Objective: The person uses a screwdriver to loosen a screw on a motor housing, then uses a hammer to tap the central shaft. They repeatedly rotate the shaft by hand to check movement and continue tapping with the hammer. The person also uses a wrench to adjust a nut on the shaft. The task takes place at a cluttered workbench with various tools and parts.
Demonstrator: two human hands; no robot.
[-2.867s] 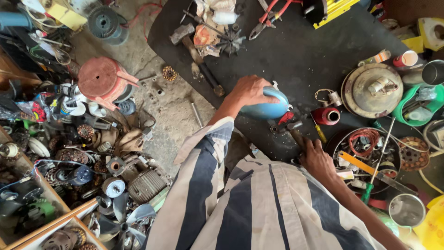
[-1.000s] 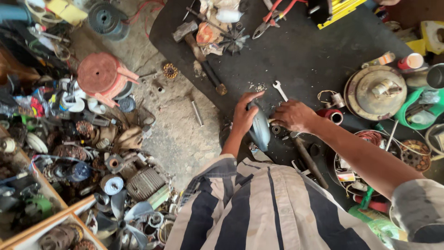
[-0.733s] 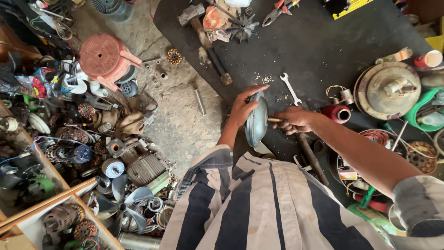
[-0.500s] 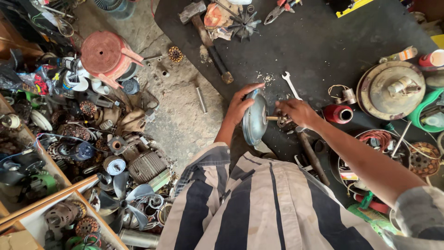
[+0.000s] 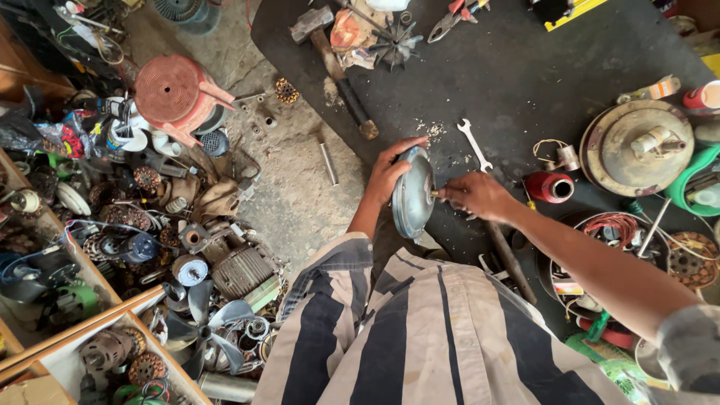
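Grey metal cover [image 5: 414, 193] (on edge), gripped by both hands; wrench [image 5: 474, 144] near

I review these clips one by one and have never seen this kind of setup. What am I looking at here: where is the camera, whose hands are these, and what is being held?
There is no machine here: a camera worn on a person's head looks straight down at their striped shirt and two bare hands. The left hand holds a round grey metal cover on edge. The right hand pinches a small part at the cover's centre; what it is cannot be told. Beneath lies a black mat with a spanner, a hammer, a red spool and a round motor housing. To the left, piled motor parts cover the concrete floor.
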